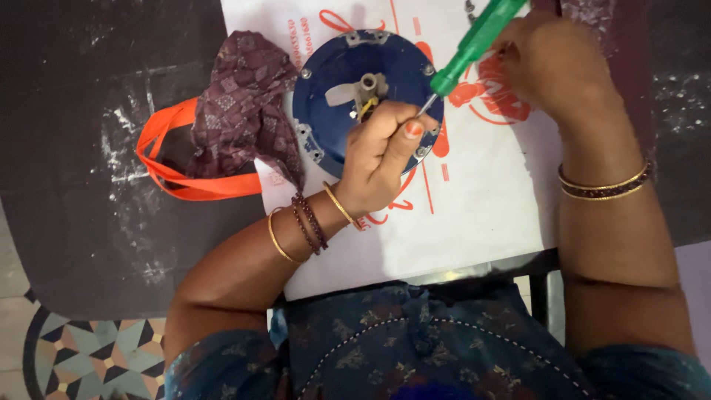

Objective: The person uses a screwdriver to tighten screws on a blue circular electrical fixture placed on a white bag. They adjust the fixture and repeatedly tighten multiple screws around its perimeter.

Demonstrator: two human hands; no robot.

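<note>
On the table: a round blue disc (348, 67) is lying flat on a white printed sheet (474, 215), which is covering part of a dark table (89, 244).
Left hand: the left hand (381, 152) is resting on the disc's near edge, fingers curled and pressing down, thumb touching the tool's metal shaft.
Right hand: the right hand (552, 63) is wrapping closed around the green screwdriver (474, 44), its tip sitting at a rim screw.
Handling: the disc is looking rigid, probably metal and fairly weighty; its painted face is likely slippery, so gripping it by the rim seems best.
Textures: small screws are dotting the rim, and a grey hub is rising at the centre.
Beside it: a soft, patterned maroon cloth (244, 104) is lying crumpled over an orange strap (178, 181).
</note>
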